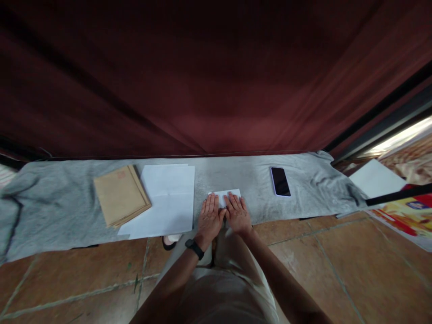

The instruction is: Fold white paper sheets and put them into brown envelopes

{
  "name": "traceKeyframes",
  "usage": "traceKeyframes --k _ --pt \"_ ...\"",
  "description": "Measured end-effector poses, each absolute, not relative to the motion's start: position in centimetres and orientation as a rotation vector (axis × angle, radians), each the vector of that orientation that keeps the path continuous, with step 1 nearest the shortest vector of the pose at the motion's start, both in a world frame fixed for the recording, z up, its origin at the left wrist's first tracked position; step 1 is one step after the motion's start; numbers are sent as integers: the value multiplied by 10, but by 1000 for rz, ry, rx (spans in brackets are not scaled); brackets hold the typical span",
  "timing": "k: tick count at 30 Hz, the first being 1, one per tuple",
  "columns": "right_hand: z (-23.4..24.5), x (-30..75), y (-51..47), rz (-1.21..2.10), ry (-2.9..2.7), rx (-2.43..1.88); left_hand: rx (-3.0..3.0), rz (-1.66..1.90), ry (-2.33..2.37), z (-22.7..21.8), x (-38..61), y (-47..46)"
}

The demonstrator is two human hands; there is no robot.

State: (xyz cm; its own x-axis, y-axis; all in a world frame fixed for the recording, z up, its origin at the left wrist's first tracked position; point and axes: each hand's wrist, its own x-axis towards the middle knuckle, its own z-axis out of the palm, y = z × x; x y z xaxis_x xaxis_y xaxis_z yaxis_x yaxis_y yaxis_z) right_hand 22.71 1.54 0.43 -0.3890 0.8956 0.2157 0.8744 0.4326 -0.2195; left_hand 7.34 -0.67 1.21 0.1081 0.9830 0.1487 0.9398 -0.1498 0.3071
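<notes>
A small white piece of paper (pixel 221 198), seemingly folded, lies near the front edge of the grey cloth. My left hand (pixel 209 219) presses flat on its left part, fingers stretched out and pointing away from me. On the right part rests my right hand (pixel 237 213), also flat with fingers extended. The two thumbs almost meet over the paper's near side. Both hands cover much of the sheet, so its full size is hidden. A dark watch (pixel 195 249) sits on my left wrist.
Left of my hands are large white sheets (pixel 168 198), partly under a stack of brown envelopes (pixel 119 193). A phone (pixel 280 182) lies to the right on the grey cloth (pixel 236 171). Dark red fabric (pixel 216 99) rises behind. A white sheet (pixel 376 178) and colourful packaging (pixel 408 216) are far right.
</notes>
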Motion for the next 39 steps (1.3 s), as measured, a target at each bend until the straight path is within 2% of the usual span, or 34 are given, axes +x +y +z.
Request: traceKeyframes --k 8,17,25,39 --pt "1 248 17 -17 -2355 -1574 2310 433 2074 7 69 -9" --pt "8 258 18 6 -2284 -1689 2310 484 2081 9 70 -9" --pt "14 208 17 157 -2411 -1407 2303 416 2098 6 70 -10" --pt "-2 239 17 16 -2349 -1540 2291 465 2087 15 59 -33"
